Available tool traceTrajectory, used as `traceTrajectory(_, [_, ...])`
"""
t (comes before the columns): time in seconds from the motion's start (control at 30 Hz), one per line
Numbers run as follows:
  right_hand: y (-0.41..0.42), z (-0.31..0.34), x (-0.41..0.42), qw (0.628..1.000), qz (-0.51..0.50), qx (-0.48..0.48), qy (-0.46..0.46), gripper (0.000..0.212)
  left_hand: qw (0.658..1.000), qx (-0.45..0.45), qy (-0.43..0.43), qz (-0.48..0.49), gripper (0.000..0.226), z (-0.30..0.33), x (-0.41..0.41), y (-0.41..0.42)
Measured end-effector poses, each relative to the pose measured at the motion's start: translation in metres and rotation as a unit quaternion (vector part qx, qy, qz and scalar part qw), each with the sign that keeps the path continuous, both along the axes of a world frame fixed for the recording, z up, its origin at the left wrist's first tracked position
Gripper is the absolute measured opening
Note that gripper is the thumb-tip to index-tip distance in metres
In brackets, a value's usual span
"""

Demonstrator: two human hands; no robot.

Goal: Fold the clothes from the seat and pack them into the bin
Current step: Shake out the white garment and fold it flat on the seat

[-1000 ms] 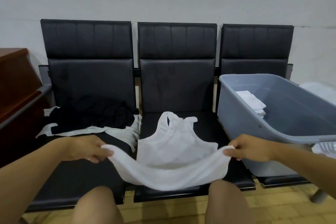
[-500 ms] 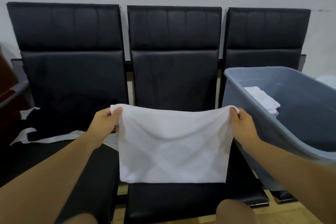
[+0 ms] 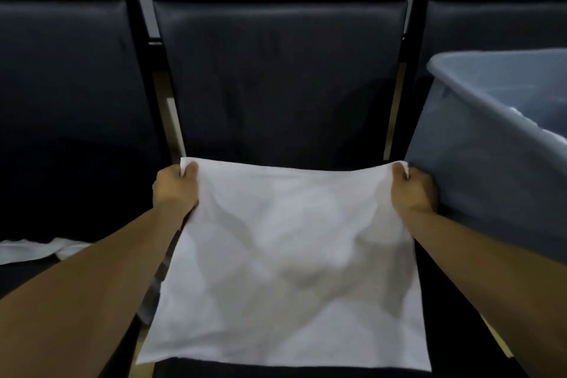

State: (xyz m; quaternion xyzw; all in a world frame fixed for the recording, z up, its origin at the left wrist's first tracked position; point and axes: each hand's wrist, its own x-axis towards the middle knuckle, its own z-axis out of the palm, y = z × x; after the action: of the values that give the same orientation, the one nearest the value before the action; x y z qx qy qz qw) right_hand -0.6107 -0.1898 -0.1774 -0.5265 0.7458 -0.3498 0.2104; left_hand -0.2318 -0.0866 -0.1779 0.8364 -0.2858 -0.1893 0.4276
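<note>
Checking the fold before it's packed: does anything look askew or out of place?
Nothing stands out. Left hand and right hand pinch the white garment's far corners level; grey bin sits right.

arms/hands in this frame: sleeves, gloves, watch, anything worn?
Nothing worn shows. Both forearms are bare from the frame's lower edge to the wrist, with no sleeve cuff in view. The left hand and right hand are bare too: no gloves, watch, bands or rings visible, and no markings on what the head view shows.

Waiting area: row of joined black padded seats point(image 3: 276, 77).
</note>
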Motion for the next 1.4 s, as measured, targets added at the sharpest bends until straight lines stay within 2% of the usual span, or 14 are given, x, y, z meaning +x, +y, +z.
traceTrajectory(0.17, [-0.007,-0.033,-0.002,0.997,0.0,0.034,0.07,0.039,0.998,0.063,-0.008,-0.024,0.043,-0.028,-0.001,-0.018])
traceTrajectory(0.27, [0.003,-0.039,0.01,0.993,-0.001,-0.021,0.115,0.039,0.991,0.046,-0.125,-0.024,0.043,-0.03,-0.015,-0.013])
traceTrajectory(0.33, [0.014,-0.043,0.028,0.98,0.059,-0.102,0.162,0.036,0.98,-0.001,-0.195,-0.027,0.038,-0.027,-0.04,-0.002])
traceTrajectory(0.4, [0.025,-0.044,0.047,0.941,0.212,-0.18,0.192,0.034,0.977,-0.018,-0.206,-0.049,0.037,-0.021,-0.079,0.013])
traceTrajectory(0.47, [0.034,-0.048,0.06,0.864,0.402,-0.202,0.226,0.042,0.979,-0.014,-0.189,-0.08,0.039,-0.025,-0.125,0.035])
traceTrajectory(0.53, [0.039,-0.054,0.064,0.78,0.537,-0.16,0.277,0.049,0.974,0.004,-0.206,-0.095,0.051,-0.036,-0.169,0.065])
traceTrajectory(0.6, [0.043,-0.059,0.063,0.745,0.585,-0.092,0.308,0.053,0.963,0.066,-0.227,-0.129,0.071,-0.052,-0.198,0.093])
traceTrajectory(0.7, [0.048,-0.064,0.062,0.759,0.565,-0.054,0.32,0.055,0.939,0.177,-0.241,-0.17,0.087,-0.077,-0.205,0.115])
traceTrajectory(0.8, [0.058,-0.065,0.064,0.779,0.53,-0.02,0.334,0.057,0.916,0.217,-0.267,-0.207,0.09,-0.081,-0.202,0.12])
traceTrajectory(0.93, [0.082,-0.065,0.065,0.819,0.459,0.036,0.343,0.066,0.867,0.271,-0.31,-0.281,0.094,-0.066,-0.187,0.124])
traceTrajectory(1.1, [0.137,-0.063,0.059,0.893,0.334,0.063,0.296,0.058,0.811,0.262,-0.348,-0.391,0.092,-0.056,-0.141,0.127])
traceTrajectory(1.23, [0.194,-0.063,0.07,0.936,0.217,0.091,0.262,0.06,0.727,0.219,-0.395,-0.517,0.091,-0.052,-0.106,0.113])
traceTrajectory(1.3, [0.22,-0.06,0.077,0.95,0.166,0.115,0.238,0.061,0.683,0.186,-0.417,-0.57,0.089,-0.048,-0.09,0.106])
traceTrajectory(1.4, [0.246,-0.056,0.089,0.948,0.125,0.218,0.195,0.063,0.626,0.137,-0.441,-0.628,0.084,-0.042,-0.072,0.092])
